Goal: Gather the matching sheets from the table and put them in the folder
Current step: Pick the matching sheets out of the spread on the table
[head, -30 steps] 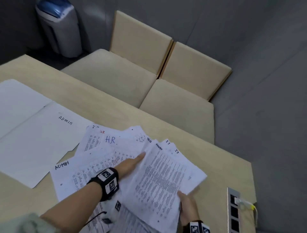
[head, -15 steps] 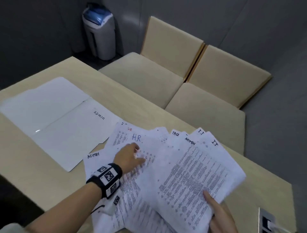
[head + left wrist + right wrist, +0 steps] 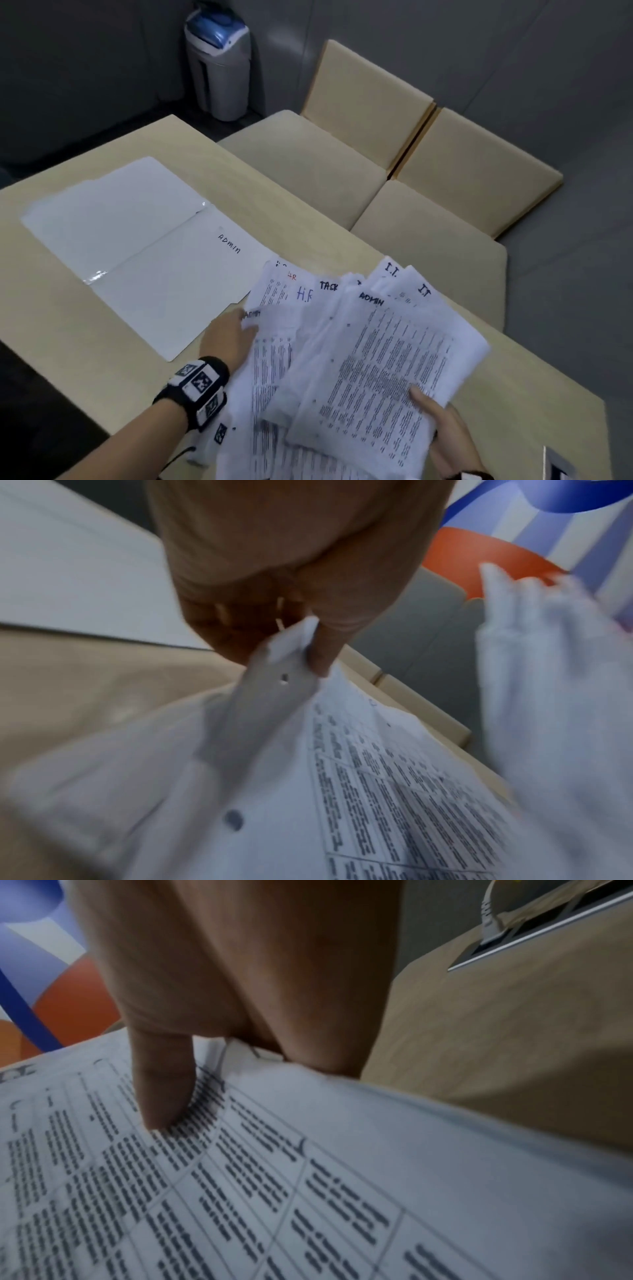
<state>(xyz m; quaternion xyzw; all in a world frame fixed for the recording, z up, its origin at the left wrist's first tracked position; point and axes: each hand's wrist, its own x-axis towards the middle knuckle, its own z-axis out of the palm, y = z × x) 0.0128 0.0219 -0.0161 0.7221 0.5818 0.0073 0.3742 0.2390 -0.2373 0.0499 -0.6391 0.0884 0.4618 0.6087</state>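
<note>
A white folder [image 3: 137, 246] lies open on the table's left half, with ADMIN written on its right leaf. A fan of printed sheets [image 3: 359, 342] marked H.R, TACK, ADMIN and I.T spreads to its right. My right hand [image 3: 442, 425] grips the fan's lower right edge, thumb on top [image 3: 161, 1093], fingers beneath. My left hand [image 3: 233, 335] pinches the corner of a sheet marked ADMIN [image 3: 253, 313] at the fan's left edge; the left wrist view shows thumb and fingers closed on that corner [image 3: 291, 639].
The table [image 3: 308, 233] is light wood. Two beige seats [image 3: 428, 192] stand beyond its far edge. A grey bin with a blue lid [image 3: 219, 61] is on the floor at the back. A socket panel [image 3: 561, 462] sits in the table at the near right.
My left hand has slid left from the H.R sheet to the fan's left edge and pinched the ADMIN sheet's corner. The right hand has raised the fan slightly. The head view has turned left.
</note>
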